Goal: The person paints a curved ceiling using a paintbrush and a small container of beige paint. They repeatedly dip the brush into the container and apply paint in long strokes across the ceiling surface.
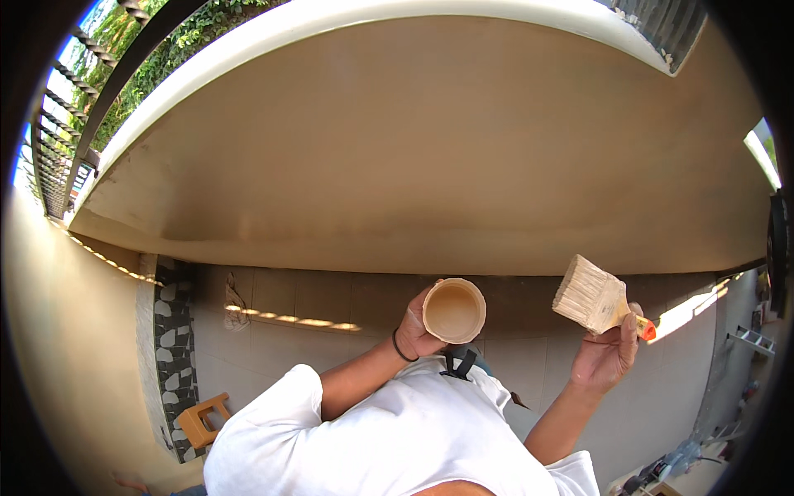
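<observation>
In front of my chest, my left hand [416, 324] is wrapped round the side of a round tub [482, 307] with pale beige liquid in it. A dark band circles that wrist. Out to the right, my right hand [606, 361] grips the handle of a wide paintbrush [589, 296] with an orange-red tip. Its pale, coated bristles point up and to the left, apart from the wall. Ahead of both hands stretches a smooth tan wall [413, 140] with a white top edge.
An orange-brown step stool [198, 423] stands on the tiled floor [273, 364] at the left, beside a dark stone-patterned strip [175, 331]. Metal railing [62, 140] and greenery rise at the upper left. A ladder [751, 340] and assorted clutter [674, 463] are at the right.
</observation>
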Available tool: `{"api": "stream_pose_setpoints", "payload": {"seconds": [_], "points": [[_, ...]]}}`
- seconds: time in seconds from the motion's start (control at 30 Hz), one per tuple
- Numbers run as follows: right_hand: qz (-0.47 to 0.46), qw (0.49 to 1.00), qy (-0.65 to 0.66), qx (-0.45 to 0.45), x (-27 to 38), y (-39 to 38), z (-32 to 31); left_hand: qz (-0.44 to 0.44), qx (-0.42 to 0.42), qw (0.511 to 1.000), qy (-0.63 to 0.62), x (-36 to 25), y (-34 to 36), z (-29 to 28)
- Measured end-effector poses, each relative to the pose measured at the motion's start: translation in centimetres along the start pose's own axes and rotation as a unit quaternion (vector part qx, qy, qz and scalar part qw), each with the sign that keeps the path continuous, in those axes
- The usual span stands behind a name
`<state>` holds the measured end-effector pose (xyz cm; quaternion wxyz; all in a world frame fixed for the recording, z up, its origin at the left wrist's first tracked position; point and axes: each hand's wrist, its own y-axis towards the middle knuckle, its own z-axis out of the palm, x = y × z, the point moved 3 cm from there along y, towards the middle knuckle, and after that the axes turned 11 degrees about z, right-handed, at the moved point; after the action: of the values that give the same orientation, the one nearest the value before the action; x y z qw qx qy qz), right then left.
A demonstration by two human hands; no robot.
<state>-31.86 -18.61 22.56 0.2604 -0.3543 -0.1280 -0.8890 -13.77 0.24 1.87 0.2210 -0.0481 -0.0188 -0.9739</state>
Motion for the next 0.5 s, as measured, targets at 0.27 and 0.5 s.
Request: {"api": "stream_pose_setpoints", "payload": {"seconds": [0.27, 0.5], "points": [[-0.116, 0.962, -0.248, 0.005, -6.3, -8.3, 9.8, 0.033, -0.094, 0.994, 0.047, -6.5, -6.5, 1.4], [-0.197, 0.881, -0.41, 0.13, -11.9, -12.9, 15.3, 0.091, -0.134, 0.983, 0.089, -10.1, -10.5, 0.0]]}}
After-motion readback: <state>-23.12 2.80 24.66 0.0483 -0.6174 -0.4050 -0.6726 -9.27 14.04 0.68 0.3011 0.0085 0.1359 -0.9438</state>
